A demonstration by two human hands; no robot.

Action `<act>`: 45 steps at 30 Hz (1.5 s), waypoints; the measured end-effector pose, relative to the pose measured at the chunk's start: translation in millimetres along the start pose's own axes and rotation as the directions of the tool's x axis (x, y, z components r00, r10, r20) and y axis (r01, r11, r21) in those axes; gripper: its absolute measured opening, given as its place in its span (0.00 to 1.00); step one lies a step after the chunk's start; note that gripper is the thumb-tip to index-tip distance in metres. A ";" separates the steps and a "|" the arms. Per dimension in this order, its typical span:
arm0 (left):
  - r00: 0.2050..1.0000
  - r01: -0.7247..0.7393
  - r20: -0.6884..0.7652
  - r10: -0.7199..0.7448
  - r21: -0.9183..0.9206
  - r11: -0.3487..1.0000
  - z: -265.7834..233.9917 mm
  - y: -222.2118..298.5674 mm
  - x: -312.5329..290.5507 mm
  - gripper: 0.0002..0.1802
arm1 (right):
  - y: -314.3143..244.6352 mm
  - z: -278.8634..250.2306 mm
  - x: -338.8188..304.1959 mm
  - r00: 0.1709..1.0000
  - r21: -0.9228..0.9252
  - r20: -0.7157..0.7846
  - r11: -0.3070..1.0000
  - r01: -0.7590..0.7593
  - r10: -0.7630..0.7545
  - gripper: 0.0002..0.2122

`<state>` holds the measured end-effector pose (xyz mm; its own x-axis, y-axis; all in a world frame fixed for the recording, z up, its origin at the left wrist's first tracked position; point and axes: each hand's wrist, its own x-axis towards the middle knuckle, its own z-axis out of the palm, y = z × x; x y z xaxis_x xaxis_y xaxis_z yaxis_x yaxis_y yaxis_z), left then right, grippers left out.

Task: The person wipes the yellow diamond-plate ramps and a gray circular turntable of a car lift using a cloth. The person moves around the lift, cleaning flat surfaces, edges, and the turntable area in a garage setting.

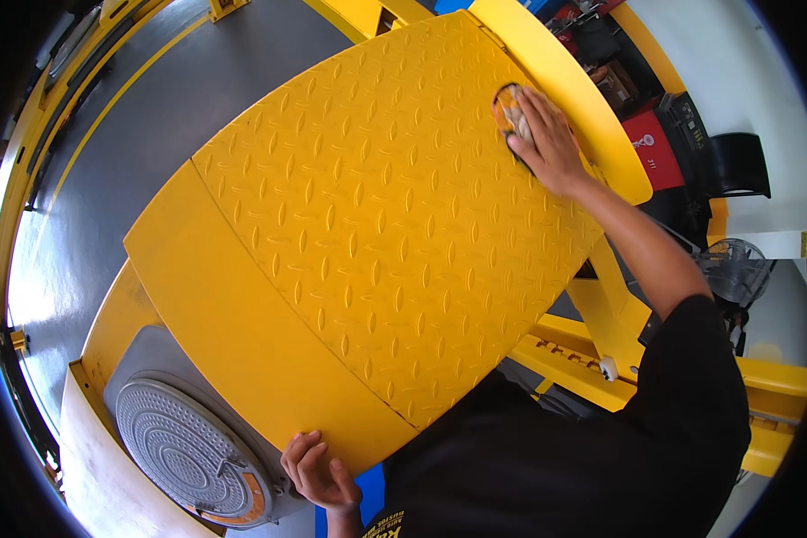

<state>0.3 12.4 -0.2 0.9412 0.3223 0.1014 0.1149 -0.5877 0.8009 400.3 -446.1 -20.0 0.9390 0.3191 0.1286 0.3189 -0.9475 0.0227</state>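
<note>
A large yellow ramp plate point(403, 215) with a raised tread pattern slants across the middle of the view. Near its far right edge, my right hand point(551, 143) presses a crumpled orange and greyish-white cloth point(513, 115) against the tread, fingers laid over it. Part of the cloth is hidden under the palm. A smooth yellow strip point(269, 332) borders the tread on the near left. At that strip's lower edge is my left hand point(318, 475), its fingers loosely curled and thumb apart, holding nothing that shows.
A round grey ribbed turntable plate point(188, 448) lies at the lower left, beside the yellow strip. A yellow upright flap point(565, 81) runs along the far right edge. Yellow rails point(583, 359) stand at the right, with a red box point(652, 148) and a wire-caged fan point(735, 269) beyond.
</note>
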 end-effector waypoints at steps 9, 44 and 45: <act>0.996 -0.079 -0.034 0.078 -0.013 0.997 3.3 4.5 6.7 0.17 | -64.2 44.5 245.1 1.000 0.027 -0.005 1.000 -0.002 0.002 0.39; 0.981 -0.192 -0.033 0.190 -0.272 0.943 -3.9 -5.5 7.5 0.18 | -450.6 6.5 112.8 0.920 0.255 0.039 0.894 0.368 -0.390 0.38; 0.981 -0.193 -0.021 0.193 -0.245 0.950 -5.2 -4.6 7.5 0.18 | -485.4 -9.6 96.1 0.882 0.266 0.087 0.864 0.427 -0.463 0.37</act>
<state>5.2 21.4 -0.1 0.9387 0.2182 0.2669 -0.1500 -0.4387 0.8860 334.6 44.3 -9.1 0.6919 0.7218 0.0164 0.7110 -0.6772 -0.1896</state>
